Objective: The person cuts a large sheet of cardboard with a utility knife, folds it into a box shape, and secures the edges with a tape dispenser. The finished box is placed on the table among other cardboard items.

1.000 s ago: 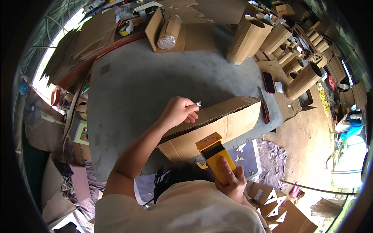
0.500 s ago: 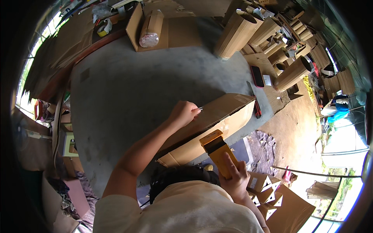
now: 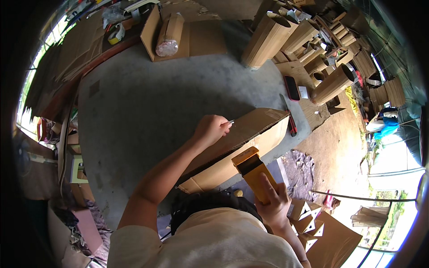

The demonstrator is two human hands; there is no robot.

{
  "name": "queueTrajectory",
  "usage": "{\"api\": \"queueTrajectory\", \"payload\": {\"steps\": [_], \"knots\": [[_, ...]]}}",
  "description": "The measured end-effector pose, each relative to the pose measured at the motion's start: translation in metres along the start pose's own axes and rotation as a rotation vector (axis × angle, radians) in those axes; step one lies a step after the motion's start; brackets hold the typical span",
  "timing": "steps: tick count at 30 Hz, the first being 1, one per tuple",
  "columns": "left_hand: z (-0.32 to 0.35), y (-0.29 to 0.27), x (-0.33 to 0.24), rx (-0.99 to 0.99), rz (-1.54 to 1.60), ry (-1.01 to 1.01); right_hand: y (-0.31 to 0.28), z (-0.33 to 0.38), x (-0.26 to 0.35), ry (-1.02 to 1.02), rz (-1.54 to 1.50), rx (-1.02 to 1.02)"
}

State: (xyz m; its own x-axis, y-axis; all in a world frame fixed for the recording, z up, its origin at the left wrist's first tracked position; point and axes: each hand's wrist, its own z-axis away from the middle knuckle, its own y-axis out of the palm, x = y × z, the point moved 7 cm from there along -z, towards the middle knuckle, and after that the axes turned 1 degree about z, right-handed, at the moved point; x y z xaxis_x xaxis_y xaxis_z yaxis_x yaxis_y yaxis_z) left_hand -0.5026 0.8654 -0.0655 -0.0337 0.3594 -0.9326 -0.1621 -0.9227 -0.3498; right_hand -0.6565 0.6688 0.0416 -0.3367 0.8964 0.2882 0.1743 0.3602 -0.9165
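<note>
My left hand [image 3: 211, 132] is closed in a pinch over the near part of the grey table. A small, thin, pale piece [image 3: 231, 121] sticks out from its fingertips; its kind is too small to make out. My right hand [image 3: 273, 203] grips a small yellow box [image 3: 257, 181] by its lower end, close to my body. That box's top flap stands open, showing a dark inside. Between the two hands, a brown cardboard carton [image 3: 243, 147] lies at a slant along the table's near edge. Beside the carton's right end rests a red utility knife [image 3: 292, 125].
A phone [image 3: 292, 88] lies near the right edge, by upright cardboard tubes [image 3: 269, 41]. A wrapped roll [image 3: 170, 36] rests on a cardboard sheet [image 3: 208, 39] at the far side. A tape roll [image 3: 117, 35] sits far left. Folded cartons [image 3: 308, 219] stand below right.
The whole view has shifted slightly. My right hand with the yellow box has moved a little to the right relative to the carton. My left hand keeps its pinch in nearly the same place.
</note>
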Motion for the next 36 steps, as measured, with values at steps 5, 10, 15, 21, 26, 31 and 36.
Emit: {"api": "queueTrajectory", "payload": {"steps": [5, 10, 15, 21, 26, 31, 36], "knots": [[-0.006, 0.004, 0.001, -0.005, -0.034, 0.041, 0.001, -0.002, -0.003, 0.002, 0.016, 0.000], [-0.009, 0.005, 0.002, -0.008, -0.032, 0.037, 0.002, -0.003, -0.005, -0.016, 0.009, -0.015], [-0.010, 0.004, 0.003, -0.009, -0.030, 0.026, 0.001, -0.005, -0.006, -0.023, 0.007, -0.009], [-0.010, 0.005, 0.005, -0.021, -0.104, 0.075, 0.003, -0.005, -0.008, -0.017, 0.010, 0.002], [-0.016, 0.005, 0.016, -0.031, -0.111, 0.054, 0.006, -0.009, -0.010, -0.030, -0.007, -0.011], [-0.021, 0.015, 0.041, -0.059, -0.288, 0.161, 0.018, -0.009, -0.016, -0.043, 0.004, 0.035], [-0.003, 0.042, 0.067, -0.009, -0.157, 0.080, 0.032, -0.005, -0.026, -0.015, 0.010, 0.098]]}}
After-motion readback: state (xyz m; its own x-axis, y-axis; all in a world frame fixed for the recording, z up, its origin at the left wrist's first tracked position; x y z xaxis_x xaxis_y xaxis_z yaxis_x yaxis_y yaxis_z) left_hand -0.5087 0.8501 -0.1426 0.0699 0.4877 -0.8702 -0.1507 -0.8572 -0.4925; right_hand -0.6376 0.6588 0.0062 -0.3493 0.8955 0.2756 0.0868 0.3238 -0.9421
